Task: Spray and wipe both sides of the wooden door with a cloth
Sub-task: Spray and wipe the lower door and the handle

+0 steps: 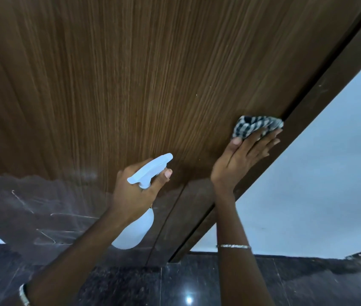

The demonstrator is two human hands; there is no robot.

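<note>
right hand point(239, 160) pressing cloth point(255, 125) at door point(130, 74) edge, beside frame point(321, 102)

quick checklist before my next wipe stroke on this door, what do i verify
1. Cloth pressed flat on the door under the right hand: ok.
2. Spray bottle gripped by the left hand: ok.
3. Nozzle aimed at the door: ok.
4. Room to stroke: cloth is at the door's edge by the frame, free only leftward: ok.
5. Spray on the wood ahead: cannot tell.
6. Door's other side wiped: cannot tell, hidden.
</note>
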